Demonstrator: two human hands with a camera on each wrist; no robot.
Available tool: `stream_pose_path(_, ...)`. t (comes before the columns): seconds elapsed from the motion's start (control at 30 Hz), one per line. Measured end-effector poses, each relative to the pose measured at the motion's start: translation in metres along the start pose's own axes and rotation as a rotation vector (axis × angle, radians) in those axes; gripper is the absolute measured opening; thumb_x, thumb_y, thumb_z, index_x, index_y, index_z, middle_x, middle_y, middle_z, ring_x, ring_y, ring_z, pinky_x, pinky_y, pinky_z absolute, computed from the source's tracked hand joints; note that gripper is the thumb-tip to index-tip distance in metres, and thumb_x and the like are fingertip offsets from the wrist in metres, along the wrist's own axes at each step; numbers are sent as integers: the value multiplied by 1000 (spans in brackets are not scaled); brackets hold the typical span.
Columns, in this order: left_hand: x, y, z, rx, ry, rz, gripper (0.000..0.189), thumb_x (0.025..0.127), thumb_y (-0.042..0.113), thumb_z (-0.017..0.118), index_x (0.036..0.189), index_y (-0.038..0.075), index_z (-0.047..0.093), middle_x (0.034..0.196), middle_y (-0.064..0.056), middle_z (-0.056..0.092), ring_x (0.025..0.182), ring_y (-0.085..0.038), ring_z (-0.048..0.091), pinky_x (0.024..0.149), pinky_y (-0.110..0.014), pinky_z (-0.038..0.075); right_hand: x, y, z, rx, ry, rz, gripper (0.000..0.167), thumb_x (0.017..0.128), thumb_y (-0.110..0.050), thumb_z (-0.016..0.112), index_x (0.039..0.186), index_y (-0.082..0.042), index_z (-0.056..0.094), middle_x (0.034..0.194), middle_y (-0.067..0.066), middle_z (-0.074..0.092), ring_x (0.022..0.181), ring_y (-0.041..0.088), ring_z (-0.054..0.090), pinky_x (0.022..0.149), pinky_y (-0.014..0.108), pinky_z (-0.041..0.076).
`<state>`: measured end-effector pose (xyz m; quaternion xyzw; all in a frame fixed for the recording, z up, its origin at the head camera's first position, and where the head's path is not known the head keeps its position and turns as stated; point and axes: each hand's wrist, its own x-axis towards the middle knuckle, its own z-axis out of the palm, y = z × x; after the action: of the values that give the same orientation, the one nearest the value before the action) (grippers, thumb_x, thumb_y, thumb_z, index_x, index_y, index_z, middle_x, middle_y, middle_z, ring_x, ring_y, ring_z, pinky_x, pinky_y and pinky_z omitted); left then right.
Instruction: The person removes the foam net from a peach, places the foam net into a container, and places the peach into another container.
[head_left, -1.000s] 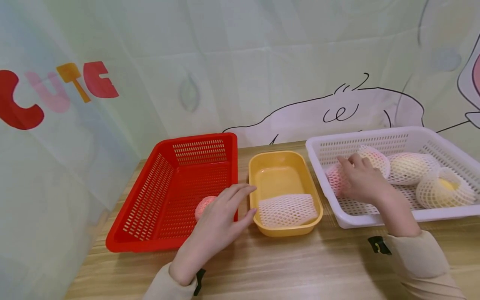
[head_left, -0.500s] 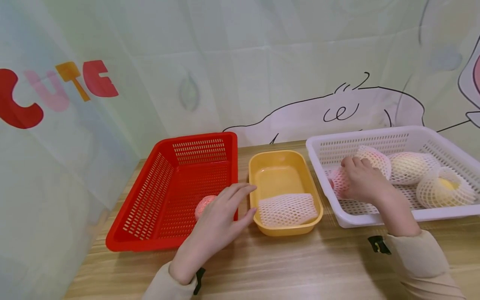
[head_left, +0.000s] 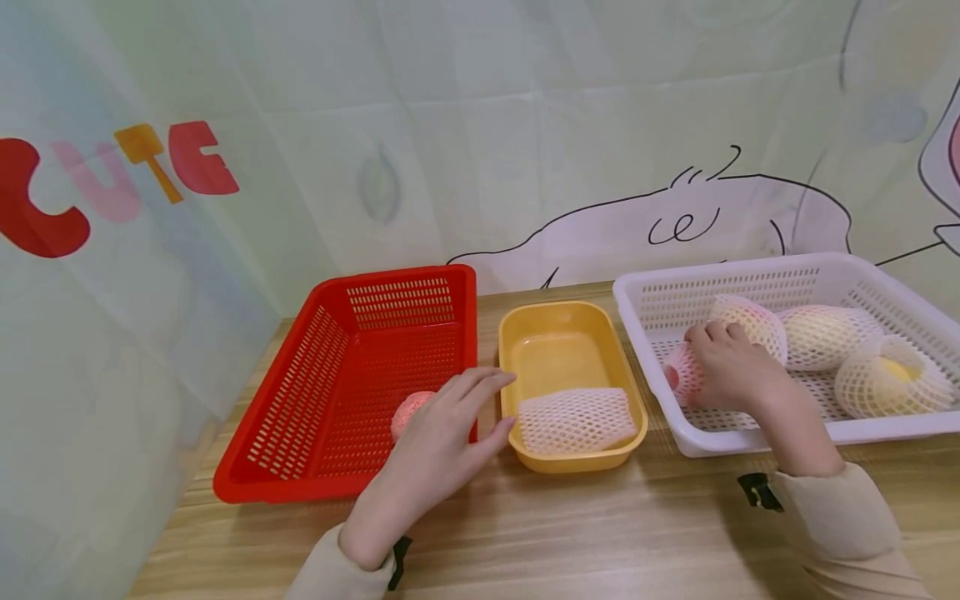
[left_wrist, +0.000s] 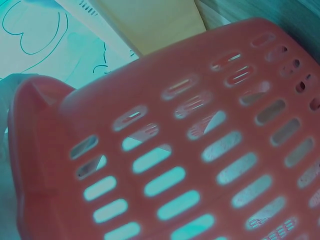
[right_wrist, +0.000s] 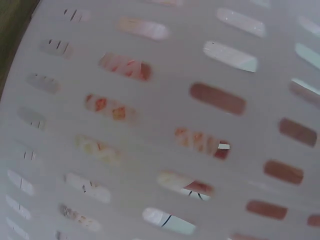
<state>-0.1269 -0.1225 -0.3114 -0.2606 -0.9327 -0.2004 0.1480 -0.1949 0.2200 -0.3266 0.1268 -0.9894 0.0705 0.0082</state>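
Gripping: right hand (head_left: 731, 367), fingers curled over a pink-netted fruit (head_left: 686, 373), right of the yellow tray (head_left: 555, 358), inside the white basket (head_left: 716, 442); fingertips hidden.

Change: over the last second the fruit has shifted slightly away from the yellow tray, and a reddish end now shows through the net's near-tray side. Judged meaning: turned or worked in place, net still on, not lifted out.

Left hand (head_left: 442, 433): fingers extended and holding nothing, over the red basket's (head_left: 375, 358) edge beside the yellow tray; contact with the tray cannot be told.

Also held: one flattened white net sleeve (head_left: 576, 421), in the yellow tray's near half; one pink ball-like item (head_left: 408, 412), left of the tray, in the red basket; three other netted fruits (head_left: 817, 337), right of the tray, beyond the gripped one.
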Motion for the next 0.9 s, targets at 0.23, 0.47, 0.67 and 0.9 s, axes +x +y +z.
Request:
stream_pose_path(0.23, 0, 0, 0, -1, -5, 0, 44, 88, 29, 68, 129, 20, 59, 129, 2, 59, 116, -16, 58, 93, -35, 54, -2, 0, -1, -21, -2, 16, 68, 72, -32, 72, 121, 7, 47, 116, 29, 47, 106, 46, 42, 80, 61, 47)
stream_pose_path(0.47, 0, 0, -1, 6, -9, -1, 42, 88, 30, 67, 129, 21, 59, 129, 3, 59, 116, -15, 58, 93, -34, 54, -4, -1, -5, -46, 6, -5, 61, 67, -37, 73, 105, 6, 51, 101, 24, 46, 95, 41, 42, 70, 53, 49)
stream_pose_path(0.67, 0, -1, 0, 12, -3, 13, 41, 88, 30, 67, 128, 21, 59, 128, 3, 60, 115, -15, 59, 91, -33, 54, -9, -4, -16, -19, 39, 31, 61, 75, -44, 67, 108, 6, 54, 106, 25, 47, 100, 43, 42, 77, 58, 47)
stream_pose_path(0.9, 0, -1, 0, 19, -1, 20, 42, 88, 30, 67, 128, 20, 60, 127, 2, 61, 114, -16, 60, 90, -34, 54, -15, -2, -28, 26, 71, 26, 68, 69, -43, 75, 112, 5, 52, 107, 24, 47, 101, 41, 41, 77, 57, 46)
